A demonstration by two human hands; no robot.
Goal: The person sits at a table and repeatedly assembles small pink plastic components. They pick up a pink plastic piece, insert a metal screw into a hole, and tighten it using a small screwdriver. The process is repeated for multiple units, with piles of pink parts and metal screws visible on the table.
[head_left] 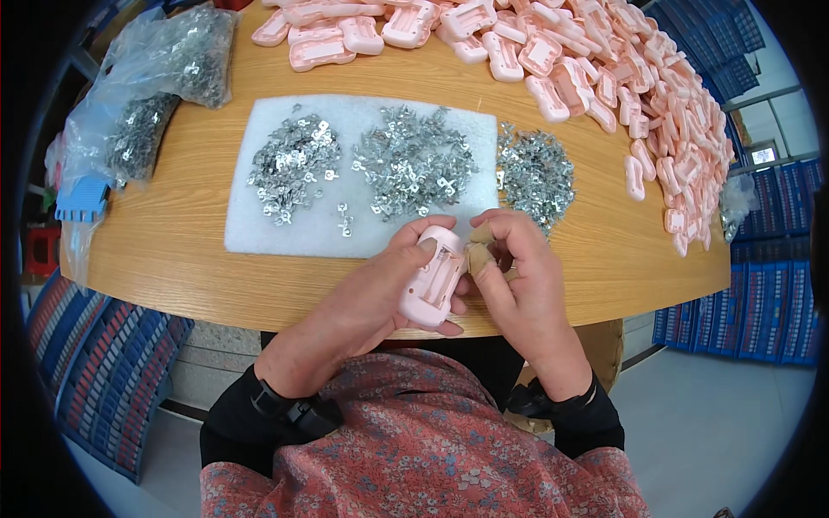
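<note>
My left hand (367, 281) is wrapped round a pink plastic housing (434, 281), whose open battery recess faces up. The left thumb rests on its upper edge, beside a small metal piece in the recess. Tan coverings wrap the thumb and forefinger of my right hand (522, 268). Those fingers are pinched together at the housing's right side; whatever is between them is too small to make out. Beyond my hands, small silvery metal contact plates lie in a left heap (295, 164) and a middle heap (414, 164) on a white foam sheet (345, 108).
Another heap of metal plates (535, 177) lies right of the sheet on the wooden table (596, 259). Many pink housings (622, 78) are piled along the far and right edges. Clear bags of metal parts (173, 69) stand at far left, by a blue plastic piece (82, 200).
</note>
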